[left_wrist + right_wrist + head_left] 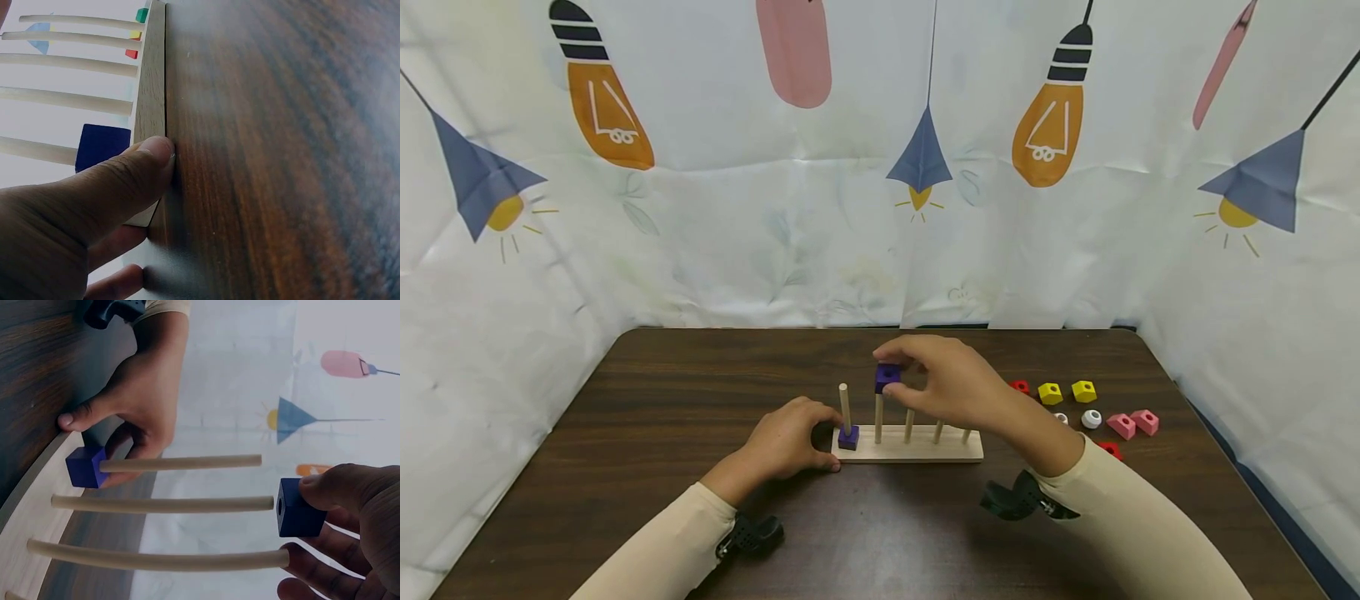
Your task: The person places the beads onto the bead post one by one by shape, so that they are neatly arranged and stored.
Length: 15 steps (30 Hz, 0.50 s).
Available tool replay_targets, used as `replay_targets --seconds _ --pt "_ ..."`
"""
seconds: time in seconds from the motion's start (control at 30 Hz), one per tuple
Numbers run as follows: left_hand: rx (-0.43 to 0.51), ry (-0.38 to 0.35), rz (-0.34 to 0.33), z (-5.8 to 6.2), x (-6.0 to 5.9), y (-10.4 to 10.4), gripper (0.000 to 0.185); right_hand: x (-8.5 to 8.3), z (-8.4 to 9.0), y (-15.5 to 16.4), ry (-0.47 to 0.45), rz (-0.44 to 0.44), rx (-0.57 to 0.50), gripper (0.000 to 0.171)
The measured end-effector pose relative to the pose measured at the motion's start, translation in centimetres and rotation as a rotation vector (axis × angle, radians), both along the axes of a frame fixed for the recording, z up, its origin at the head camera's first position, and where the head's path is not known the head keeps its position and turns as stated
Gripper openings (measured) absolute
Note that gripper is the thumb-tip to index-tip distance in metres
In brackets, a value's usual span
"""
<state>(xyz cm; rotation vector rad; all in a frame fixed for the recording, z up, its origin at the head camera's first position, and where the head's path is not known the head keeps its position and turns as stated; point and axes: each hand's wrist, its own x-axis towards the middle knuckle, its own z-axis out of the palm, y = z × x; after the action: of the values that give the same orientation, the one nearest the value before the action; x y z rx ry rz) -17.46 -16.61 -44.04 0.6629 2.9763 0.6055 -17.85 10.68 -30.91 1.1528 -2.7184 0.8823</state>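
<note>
A wooden base (917, 452) with several upright pegs stands mid-table. One purple cube (848, 437) sits at the bottom of the leftmost peg (845, 406). My left hand (790, 442) grips the base's left end, thumb (134, 169) pressed on its front edge (153, 87). My right hand (943, 379) pinches a second purple cube (887, 377) just above the tip of the second peg (877, 418). In the right wrist view that cube (299, 507) has its hole facing the peg tip (265, 503), a small gap between them.
Loose blocks lie at the right: a red one (1020, 386), two yellow (1049, 393) (1083, 391), white beads (1091, 418), two pink (1122, 426) (1146, 422). A printed curtain (880, 167) encloses the table's back and sides.
</note>
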Motion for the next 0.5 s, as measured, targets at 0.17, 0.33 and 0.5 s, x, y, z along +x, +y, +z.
replay_targets --seconds 0.17,0.33,0.5 --pt "0.004 -0.004 0.002 0.0 0.0 0.0 0.048 0.0 0.0 -0.6 -0.014 0.006 -0.009 0.04" --pt "0.009 -0.007 0.003 0.0 0.0 0.0 0.047 -0.2 -0.2 -1.2 -0.021 0.011 -0.014 0.039" --pt "0.014 -0.009 -0.001 0.0 0.0 0.0 0.047 -0.2 -0.3 -1.9 -0.023 0.017 -0.027 0.04"
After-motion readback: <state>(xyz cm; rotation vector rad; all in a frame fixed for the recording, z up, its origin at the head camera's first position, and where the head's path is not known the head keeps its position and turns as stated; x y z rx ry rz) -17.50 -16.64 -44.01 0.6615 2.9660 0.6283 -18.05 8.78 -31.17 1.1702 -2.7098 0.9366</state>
